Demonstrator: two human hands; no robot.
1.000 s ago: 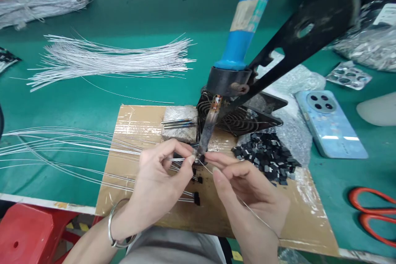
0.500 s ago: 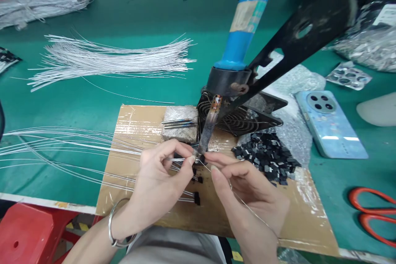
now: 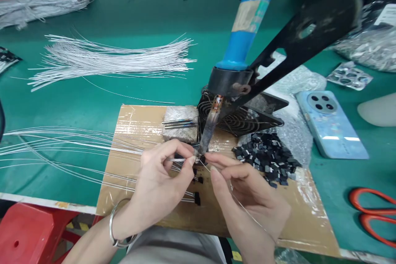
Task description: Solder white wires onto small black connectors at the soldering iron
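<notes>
My left hand [image 3: 165, 183] pinches thin white wires [image 3: 177, 159] between thumb and index finger, their ends under the tip of a soldering iron [image 3: 208, 132] with a blue handle. Between its thumb and fingers, my right hand [image 3: 247, 198] holds a thin solder wire [image 3: 250, 215], which runs down across the palm and reaches up to the iron's tip. Fingertips partly hide the joint there. Wires with black connectors [image 3: 197, 198] lie on the cardboard [image 3: 123, 202] below. Right of the iron is a pile of small black connectors [image 3: 269, 156].
A black stand [image 3: 309, 33] holds the iron above a fan [image 3: 238, 117]. Behind the left hand sits a block with metal rods [image 3: 180, 132]. A white wire bundle [image 3: 117, 60] lies at the back. To the right are a phone [image 3: 332, 123] and red-handled scissors [image 3: 371, 218].
Both hands keep nearly the same pose at the iron's tip. The solder wire in my right hand has shifted slightly, and the view has moved a little.
</notes>
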